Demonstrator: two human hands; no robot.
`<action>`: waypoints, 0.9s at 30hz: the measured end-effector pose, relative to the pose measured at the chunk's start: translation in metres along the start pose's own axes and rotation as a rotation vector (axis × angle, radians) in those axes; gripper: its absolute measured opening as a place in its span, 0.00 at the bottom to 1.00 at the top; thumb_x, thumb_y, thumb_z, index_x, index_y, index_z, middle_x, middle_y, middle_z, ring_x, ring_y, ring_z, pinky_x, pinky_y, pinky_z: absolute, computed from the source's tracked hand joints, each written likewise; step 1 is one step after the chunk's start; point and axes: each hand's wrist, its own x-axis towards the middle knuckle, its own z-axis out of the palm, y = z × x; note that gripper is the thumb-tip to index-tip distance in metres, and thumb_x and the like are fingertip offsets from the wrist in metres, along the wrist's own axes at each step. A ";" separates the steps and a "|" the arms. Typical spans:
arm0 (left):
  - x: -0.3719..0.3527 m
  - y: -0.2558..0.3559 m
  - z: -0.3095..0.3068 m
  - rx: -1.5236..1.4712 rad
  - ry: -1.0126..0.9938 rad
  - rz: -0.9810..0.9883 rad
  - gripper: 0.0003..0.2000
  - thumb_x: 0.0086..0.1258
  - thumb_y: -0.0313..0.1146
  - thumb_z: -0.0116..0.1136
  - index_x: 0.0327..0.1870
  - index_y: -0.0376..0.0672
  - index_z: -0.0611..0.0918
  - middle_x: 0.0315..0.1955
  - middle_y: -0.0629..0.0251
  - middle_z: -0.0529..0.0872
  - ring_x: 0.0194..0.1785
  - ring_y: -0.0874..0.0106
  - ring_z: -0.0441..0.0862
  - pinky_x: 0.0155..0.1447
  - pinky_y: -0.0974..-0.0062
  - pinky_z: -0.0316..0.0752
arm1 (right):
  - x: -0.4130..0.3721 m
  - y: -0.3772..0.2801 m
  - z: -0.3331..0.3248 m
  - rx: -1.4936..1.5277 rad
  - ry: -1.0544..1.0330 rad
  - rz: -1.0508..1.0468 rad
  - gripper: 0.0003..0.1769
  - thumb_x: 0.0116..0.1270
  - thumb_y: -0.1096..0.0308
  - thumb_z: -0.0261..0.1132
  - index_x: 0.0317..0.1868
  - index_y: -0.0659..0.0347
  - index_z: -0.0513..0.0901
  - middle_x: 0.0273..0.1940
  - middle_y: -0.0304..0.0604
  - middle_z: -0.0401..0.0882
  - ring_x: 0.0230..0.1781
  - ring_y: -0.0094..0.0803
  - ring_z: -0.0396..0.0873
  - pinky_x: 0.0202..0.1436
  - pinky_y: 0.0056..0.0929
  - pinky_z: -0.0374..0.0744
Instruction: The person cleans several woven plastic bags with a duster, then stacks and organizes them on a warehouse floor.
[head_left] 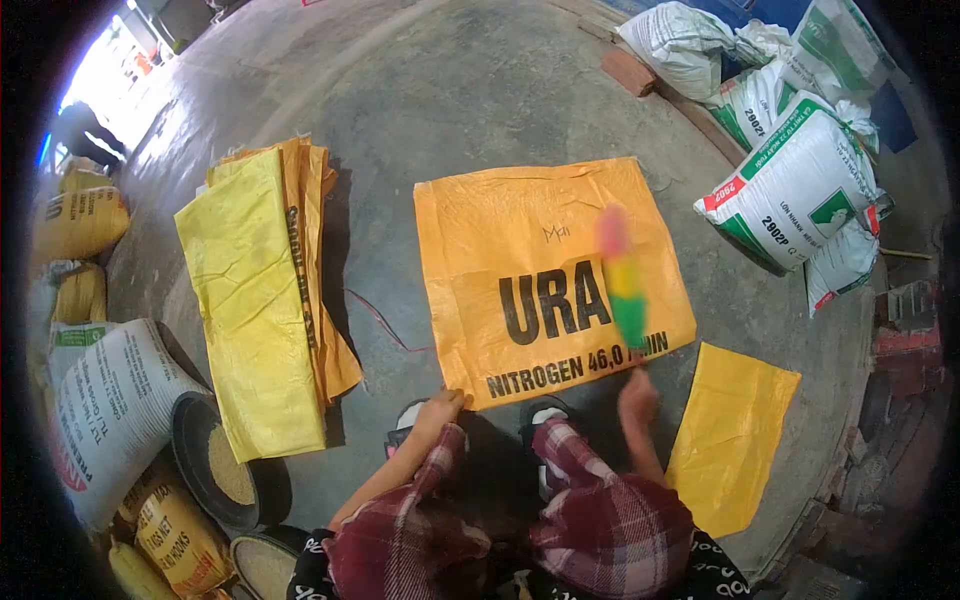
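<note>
A flattened orange woven sack [560, 240] printed "URA" and "NITROGEN 46,0" lies on the floor in front of my feet. My left hand [442, 412] is closed on its near left corner. In my right hand [638, 398] is a duster [624, 285] with a pink, yellow and green head, smeared by motion over the sack's right side. The duster's handle is mostly hidden by my fingers. To the left lies a stack of folded yellow and orange sacks [255, 300]. A single folded yellow sack [735, 435] rests on the floor at the right.
Filled white and green bags [800, 190] lean together at the upper right, beside a brick [628, 73]. On the left stand a filled white bag [125, 400] and a dark tub of grain [190, 440]. A thin red string [380, 322] lies near the orange sack.
</note>
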 end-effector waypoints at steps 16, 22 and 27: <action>-0.007 -0.003 0.011 -0.099 -0.264 -0.007 0.06 0.57 0.32 0.49 0.31 0.45 0.77 0.29 0.62 0.80 0.35 0.61 0.79 0.36 0.69 0.74 | 0.158 -0.006 0.027 -0.061 -0.054 0.621 0.14 0.65 0.65 0.45 0.41 0.60 0.76 0.30 0.55 0.77 0.31 0.52 0.75 0.33 0.49 0.73; -0.008 -0.006 0.010 -0.174 -0.253 -0.039 0.09 0.56 0.30 0.50 0.37 0.45 0.80 0.32 0.61 0.82 0.37 0.63 0.81 0.38 0.72 0.75 | 0.091 -0.123 0.046 -0.151 -0.510 -0.584 0.12 0.61 0.65 0.51 0.26 0.63 0.73 0.21 0.54 0.75 0.28 0.51 0.78 0.29 0.42 0.76; -0.016 -0.012 0.032 -0.606 -0.279 -0.354 0.08 0.57 0.30 0.51 0.35 0.43 0.81 0.33 0.60 0.82 0.39 0.64 0.80 0.41 0.75 0.75 | 0.147 -0.091 0.084 0.016 -0.250 -0.082 0.13 0.61 0.64 0.51 0.39 0.63 0.75 0.29 0.57 0.77 0.34 0.48 0.78 0.38 0.48 0.75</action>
